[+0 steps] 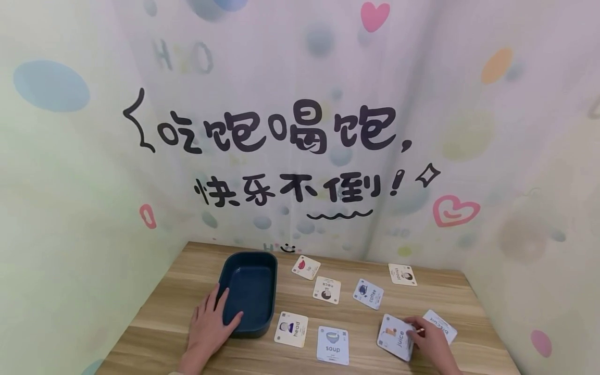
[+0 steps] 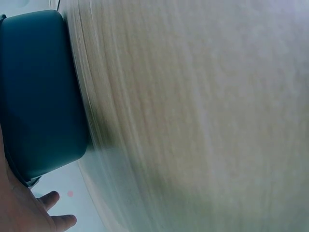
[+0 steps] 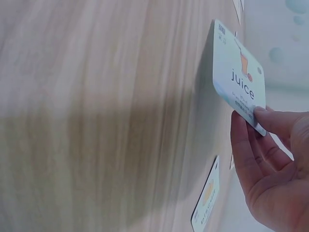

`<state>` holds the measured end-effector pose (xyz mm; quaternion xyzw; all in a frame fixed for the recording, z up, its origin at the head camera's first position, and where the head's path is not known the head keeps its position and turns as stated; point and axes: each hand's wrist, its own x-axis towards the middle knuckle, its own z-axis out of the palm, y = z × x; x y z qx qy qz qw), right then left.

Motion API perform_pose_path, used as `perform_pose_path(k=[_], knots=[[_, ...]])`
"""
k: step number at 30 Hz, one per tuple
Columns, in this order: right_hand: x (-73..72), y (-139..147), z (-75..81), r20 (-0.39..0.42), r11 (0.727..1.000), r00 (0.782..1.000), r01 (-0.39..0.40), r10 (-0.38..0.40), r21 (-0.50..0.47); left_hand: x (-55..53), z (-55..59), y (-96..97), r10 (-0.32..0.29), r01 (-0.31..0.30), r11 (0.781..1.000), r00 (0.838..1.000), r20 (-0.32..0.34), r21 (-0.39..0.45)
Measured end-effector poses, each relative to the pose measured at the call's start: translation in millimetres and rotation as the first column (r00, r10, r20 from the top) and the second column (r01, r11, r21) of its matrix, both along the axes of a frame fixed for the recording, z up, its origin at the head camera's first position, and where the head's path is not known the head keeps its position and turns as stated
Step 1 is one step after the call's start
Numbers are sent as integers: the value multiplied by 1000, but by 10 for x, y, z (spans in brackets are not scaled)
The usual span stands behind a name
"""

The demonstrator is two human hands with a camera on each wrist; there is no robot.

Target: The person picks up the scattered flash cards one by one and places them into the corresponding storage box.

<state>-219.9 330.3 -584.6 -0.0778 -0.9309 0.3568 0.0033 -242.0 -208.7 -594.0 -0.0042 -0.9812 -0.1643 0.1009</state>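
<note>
My left hand (image 1: 208,324) rests on the near left edge of a dark blue rectangular bin (image 1: 253,289), its fingers spread. In the left wrist view the bin's outer wall (image 2: 41,92) fills the left side, and two straight fingertips (image 2: 63,222) stick out past it. At the right, my right hand (image 1: 432,341) pinches the blue "juice" card (image 1: 395,336) by one edge between thumb and fingers. That card is tilted up from the table, its printed face plain in the right wrist view. A "biscuit" card (image 1: 440,325) lies just beyond the right hand, partly covered by it.
On the wood-grain table (image 1: 154,323) lie several picture cards: "lip" (image 1: 306,267), "neck" (image 1: 326,289), "coffee" (image 1: 368,294), "throat" (image 1: 402,274), "head" (image 1: 291,329) and "soup" (image 1: 333,345). A printed curtain (image 1: 290,78) hangs behind and along both sides.
</note>
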Motion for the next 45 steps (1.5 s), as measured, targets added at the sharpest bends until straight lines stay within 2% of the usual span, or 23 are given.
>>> perform_pose_path(k=[14,25,32,45], knots=[[-63,-154,149,-40,997,999,2,-5,-75,-15,-4,4,2,-3,1000,1000,-14,-21],[-125,-299,130,-55,992,998,-2,-6,-128,-7,1,4,2,-2,999,1000,-12,-35],[-144,-439,207,-69,989,998,-17,7,-149,0,-5,-7,0,-1,999,1000,-16,-40],[-264,-647,227,-104,983,994,-44,26,-178,5,-7,5,5,-5,999,1000,-18,-43]])
